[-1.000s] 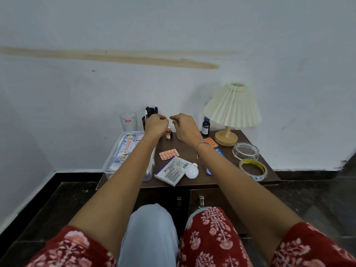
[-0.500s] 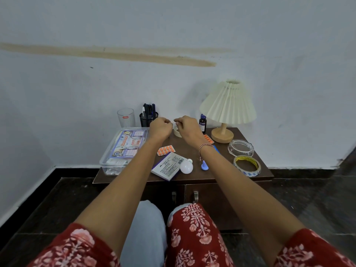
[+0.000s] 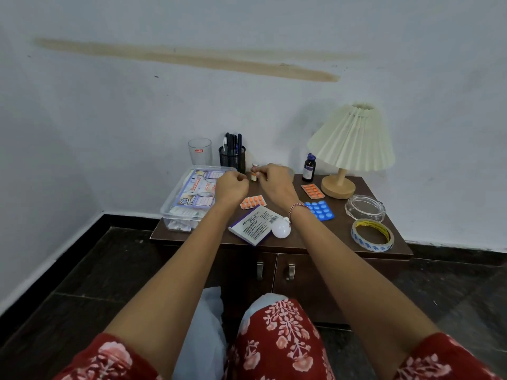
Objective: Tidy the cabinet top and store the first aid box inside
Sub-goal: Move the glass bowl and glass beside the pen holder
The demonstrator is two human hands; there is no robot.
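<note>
The clear plastic first aid box [image 3: 189,204] sits on the left of the brown cabinet top [image 3: 348,244]. My left hand [image 3: 231,187] hovers by the box's right edge in a loose fist, and nothing shows in it. My right hand [image 3: 275,183] reaches to the back of the top, its fingertips pinching a small vial with an orange label [image 3: 254,175]. Loose on the top lie two orange pill strips [image 3: 252,202] [image 3: 312,190], a blue pill strip [image 3: 319,209], a white booklet-like pack [image 3: 253,224] and a white bulb [image 3: 281,229].
Along the wall stand a drinking glass [image 3: 199,151], a mesh pen holder [image 3: 232,157], a dark bottle [image 3: 309,167] and a pleated lamp [image 3: 351,144]. A glass ashtray [image 3: 365,208] and tape roll [image 3: 371,238] lie right. Two cabinet door handles [image 3: 275,270] face me, doors closed.
My hands were together at the back of the top; the left has drawn apart toward the box, and the small vial now shows at my right fingertips.
</note>
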